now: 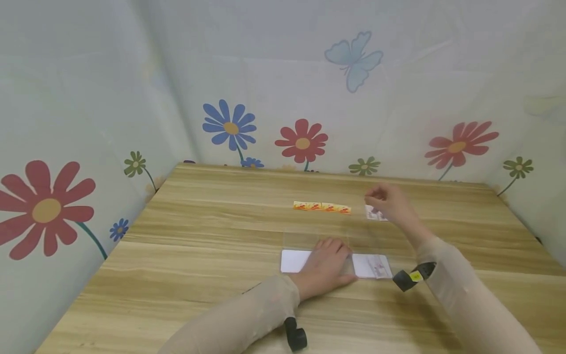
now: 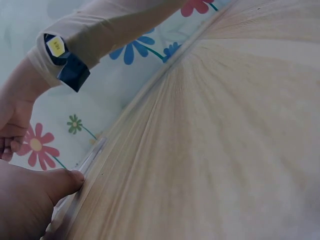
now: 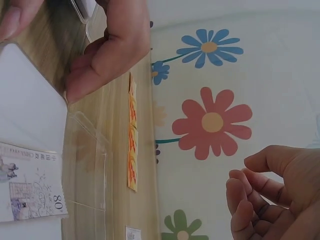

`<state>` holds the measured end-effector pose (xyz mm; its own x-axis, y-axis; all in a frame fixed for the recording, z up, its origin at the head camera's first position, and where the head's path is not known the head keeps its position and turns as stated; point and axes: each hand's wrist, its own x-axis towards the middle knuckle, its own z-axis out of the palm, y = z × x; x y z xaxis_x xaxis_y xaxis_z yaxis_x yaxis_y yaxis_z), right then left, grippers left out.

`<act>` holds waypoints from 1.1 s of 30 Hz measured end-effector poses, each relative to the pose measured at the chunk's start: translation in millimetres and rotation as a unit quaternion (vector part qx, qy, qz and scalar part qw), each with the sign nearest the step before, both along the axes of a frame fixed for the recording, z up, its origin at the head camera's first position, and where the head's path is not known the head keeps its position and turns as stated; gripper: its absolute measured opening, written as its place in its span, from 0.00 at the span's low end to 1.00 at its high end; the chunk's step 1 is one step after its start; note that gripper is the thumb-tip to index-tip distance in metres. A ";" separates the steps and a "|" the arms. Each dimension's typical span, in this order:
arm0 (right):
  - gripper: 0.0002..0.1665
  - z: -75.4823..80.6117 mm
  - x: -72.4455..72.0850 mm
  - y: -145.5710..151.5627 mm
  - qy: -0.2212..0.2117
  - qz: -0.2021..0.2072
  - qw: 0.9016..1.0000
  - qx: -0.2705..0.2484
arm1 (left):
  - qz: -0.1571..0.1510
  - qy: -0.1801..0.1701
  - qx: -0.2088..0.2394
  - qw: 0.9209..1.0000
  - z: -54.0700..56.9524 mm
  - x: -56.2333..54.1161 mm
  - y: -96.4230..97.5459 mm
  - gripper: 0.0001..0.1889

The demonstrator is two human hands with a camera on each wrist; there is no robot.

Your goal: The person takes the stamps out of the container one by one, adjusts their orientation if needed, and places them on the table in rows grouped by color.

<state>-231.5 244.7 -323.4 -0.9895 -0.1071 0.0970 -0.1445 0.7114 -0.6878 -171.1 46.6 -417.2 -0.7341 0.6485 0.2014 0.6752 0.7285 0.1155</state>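
Note:
My left hand (image 1: 327, 265) rests across the middle of a flat white case (image 1: 295, 261), palm down, its thumb at the near edge. On the case's right part lies a postage stamp (image 3: 31, 185) marked 80, with small figures printed on it. A clear plastic flap (image 3: 90, 175) extends from the case's far side. At the back right, my right hand (image 1: 389, 204) hangs over another pale stamp (image 1: 373, 215) and partly covers it in the head view. The right fingers (image 3: 240, 215) curl loosely, thumb close to the index finger, with nothing seen between them.
A strip of yellow and orange stamps (image 1: 322, 207) lies on the wooden table (image 1: 199, 236) beyond the case. Behind the table hangs a pale curtain (image 1: 283, 73) printed with flowers and a butterfly. Both sleeves carry black wrist cameras.

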 end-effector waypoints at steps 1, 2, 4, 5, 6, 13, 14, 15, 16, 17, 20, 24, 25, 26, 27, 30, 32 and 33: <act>0.17 0.7 1.8 -0.1 0.005 0.000 1.000 0.001 | 0.000 0.001 0.000 1.000 0.0 0.0 -0.2 0.28; 0.17 1.3 3.5 0.3 0.010 0.001 1.000 0.001 | 0.001 0.002 -0.001 1.000 0.0 0.0 -0.4 0.28; 0.17 2.3 6.8 1.4 0.022 0.005 1.000 0.001 | 0.001 0.004 -0.001 1.000 -0.3 0.0 -0.5 0.28; 0.17 2.8 8.5 2.2 0.028 0.007 1.000 0.000 | 0.001 0.005 -0.002 1.000 -0.5 0.1 -0.5 0.28; 0.17 3.3 10.0 3.1 0.032 0.009 0.999 -0.002 | 0.001 0.006 -0.002 1.000 -0.6 0.2 -0.5 0.28; 0.17 6.6 21.6 9.4 0.050 0.013 0.999 0.003 | -0.001 0.008 -0.001 1.000 -1.8 -0.7 -0.1 0.28; 0.17 6.9 23.3 10.3 0.052 0.012 0.999 0.006 | -0.001 0.009 -0.001 1.000 -1.8 -0.8 -0.2 0.28; 0.17 7.0 24.9 11.1 0.052 0.011 0.999 0.007 | -0.001 0.008 0.000 1.000 -1.8 -0.8 -0.2 0.28; 0.17 7.1 26.2 12.1 0.054 0.011 0.998 0.009 | -0.001 0.007 0.000 1.000 -1.6 -0.8 -0.2 0.28; 0.17 7.2 27.5 12.8 0.054 0.011 0.998 0.009 | -0.001 0.006 0.001 1.000 -1.4 -0.8 -0.3 0.28; 0.16 7.2 30.7 14.5 0.053 0.012 0.998 0.007 | -0.001 0.004 0.004 1.000 -0.1 -0.2 -0.4 0.27; 0.16 7.0 34.3 15.9 0.048 0.012 0.999 0.002 | -0.003 0.006 0.009 1.000 1.5 0.3 -1.0 0.27; 0.16 6.8 35.3 16.3 0.047 0.012 0.999 0.003 | -0.003 0.007 0.011 1.000 1.7 0.3 -1.1 0.27; 0.16 6.7 36.4 16.7 0.047 0.011 0.999 0.004 | -0.003 0.008 0.011 1.000 1.6 0.2 -1.2 0.27; 0.16 6.5 37.7 17.1 0.046 0.010 0.999 0.005 | -0.004 0.009 0.012 1.000 1.5 0.1 -1.2 0.27; 0.16 5.5 41.9 19.0 0.046 0.011 0.999 0.007 | -0.007 0.010 0.012 1.000 1.4 0.1 -1.2 0.27; 0.16 4.2 44.8 20.7 0.048 0.016 0.999 0.008 | -0.007 0.010 0.010 1.000 1.0 0.3 -1.1 0.27; 0.16 3.4 46.4 21.6 0.049 0.019 0.999 0.008 | -0.008 0.010 0.010 1.000 1.0 0.4 -1.1 0.27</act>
